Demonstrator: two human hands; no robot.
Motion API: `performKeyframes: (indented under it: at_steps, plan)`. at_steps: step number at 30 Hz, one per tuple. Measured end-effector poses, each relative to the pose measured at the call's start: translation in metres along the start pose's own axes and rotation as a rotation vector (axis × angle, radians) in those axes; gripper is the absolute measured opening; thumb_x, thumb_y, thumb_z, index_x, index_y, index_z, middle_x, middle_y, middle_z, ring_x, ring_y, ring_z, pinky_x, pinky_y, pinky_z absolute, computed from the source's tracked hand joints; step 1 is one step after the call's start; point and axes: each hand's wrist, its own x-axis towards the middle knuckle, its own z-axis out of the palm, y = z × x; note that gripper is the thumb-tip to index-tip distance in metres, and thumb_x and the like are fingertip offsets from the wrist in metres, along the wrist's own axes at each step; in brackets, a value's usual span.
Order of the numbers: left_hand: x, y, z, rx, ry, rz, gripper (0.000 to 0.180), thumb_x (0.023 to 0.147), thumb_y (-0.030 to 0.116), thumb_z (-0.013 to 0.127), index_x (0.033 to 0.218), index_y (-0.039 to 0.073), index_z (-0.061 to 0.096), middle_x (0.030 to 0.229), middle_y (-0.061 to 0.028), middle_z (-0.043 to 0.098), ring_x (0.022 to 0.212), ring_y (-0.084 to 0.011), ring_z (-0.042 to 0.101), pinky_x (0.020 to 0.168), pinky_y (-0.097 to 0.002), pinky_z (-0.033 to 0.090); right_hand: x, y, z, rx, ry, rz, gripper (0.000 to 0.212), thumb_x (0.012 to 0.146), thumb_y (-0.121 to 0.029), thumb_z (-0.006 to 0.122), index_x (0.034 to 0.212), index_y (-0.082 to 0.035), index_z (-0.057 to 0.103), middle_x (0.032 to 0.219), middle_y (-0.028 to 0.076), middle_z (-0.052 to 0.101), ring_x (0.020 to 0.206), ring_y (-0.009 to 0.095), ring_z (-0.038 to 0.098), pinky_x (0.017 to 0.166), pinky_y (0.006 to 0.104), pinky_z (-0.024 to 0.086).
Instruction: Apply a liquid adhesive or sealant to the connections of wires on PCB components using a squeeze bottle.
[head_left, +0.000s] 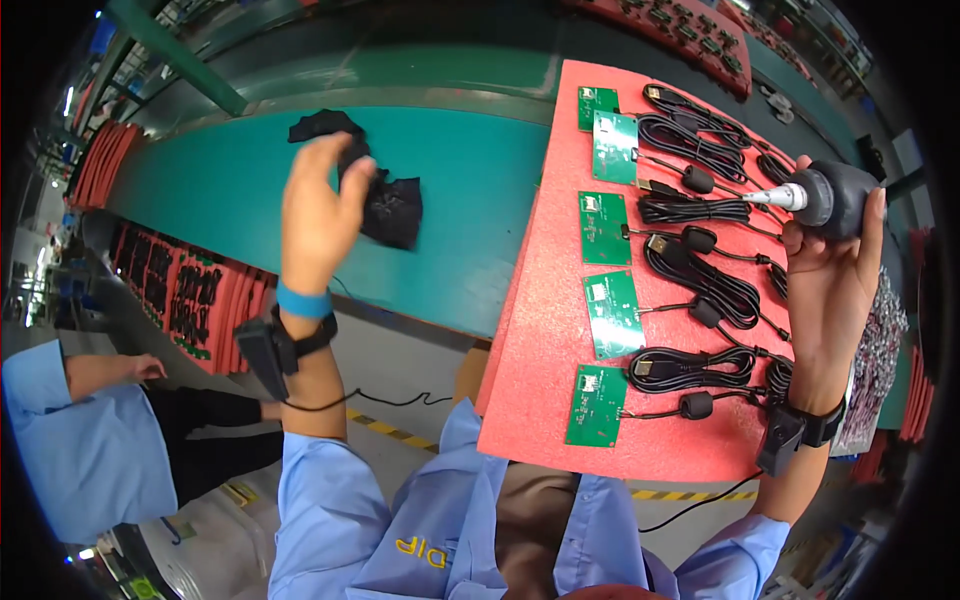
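Note:
My right hand (832, 270) is wrapped round a dark rounded squeeze bottle (842, 200) with a pale tapered nozzle. Its tip points left, over the coiled black cables. Raised above the green table, my left hand (325, 210) has its thumb apart from its curved fingers and appears to hold nothing. A crumpled black cloth or glove (393, 212) lies just beyond it, partly covered by the hand. Several green circuit boards (603, 228) form a column on a pink foam sheet (545, 330). Black USB cables (700, 282) with cylindrical ferrite beads run from the boards and lie coiled.
Pink foam sheets with dark parts (190, 290) stand beside the table (480, 200) at left. Another pink sheet with parts (690, 35) lies at the far right. A bag of small silvery items (880, 370) sits beyond my right wrist. A person in blue (90, 440) is at lower left.

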Motion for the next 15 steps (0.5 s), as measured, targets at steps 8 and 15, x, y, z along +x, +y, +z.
performKeyframes:
  at_steps: [8, 15]
  plan:
    - [-0.043, 0.135, -0.004, -0.538, -0.417, 0.013, 0.037, 0.072, 0.021, 0.069, 0.097, -0.005, 0.056, 0.088, -0.0132, 0.052, 0.076, -0.026, 0.054, 0.066, -0.0325, 0.045, -0.01, 0.008, -0.013, 0.004, 0.124, -0.027, 0.042, 0.09, -0.037, 0.047, 0.108, 0.001, 0.05, 0.106, 0.016, 0.057, 0.082, 0.012, 0.057, 0.059, 0.0196, 0.043]
    - [-0.043, 0.173, 0.013, -0.431, -0.409, 0.124, 0.048, 0.063, 0.027, 0.075, 0.095, -0.004, 0.055, 0.085, -0.0125, 0.047, 0.079, -0.0289, 0.051, 0.067, -0.0363, 0.043, -0.01, 0.031, -0.033, -0.078, 0.051, 0.024, 0.041, 0.089, -0.039, 0.047, 0.105, -0.002, 0.05, 0.096, 0.013, 0.061, 0.076, 0.012, 0.059, 0.054, 0.0203, 0.041]
